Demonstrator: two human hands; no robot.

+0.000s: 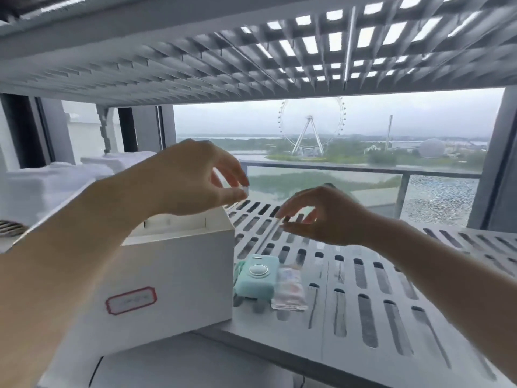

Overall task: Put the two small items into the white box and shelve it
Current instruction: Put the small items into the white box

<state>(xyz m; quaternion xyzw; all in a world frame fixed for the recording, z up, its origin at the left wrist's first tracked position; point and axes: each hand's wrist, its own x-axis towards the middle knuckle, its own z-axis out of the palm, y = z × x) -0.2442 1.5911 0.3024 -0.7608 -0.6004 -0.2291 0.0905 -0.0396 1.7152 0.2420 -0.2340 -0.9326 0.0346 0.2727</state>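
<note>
A white slotted shelf (363,275) runs under a second perforated shelf (195,57) overhead. Behind them a large window (335,127) gives grey daylight, a glass balcony railing (363,175), water, greenery, a Ferris wheel (310,127) and a pale dome (432,148).

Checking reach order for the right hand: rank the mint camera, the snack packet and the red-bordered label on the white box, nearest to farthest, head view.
From the right hand:
1. Snack packet, on the shelf just below the hand.
2. Mint camera, beside the packet on its left; close to it, nearly a tie.
3. Red-bordered label, on the white box front, far left.
</note>
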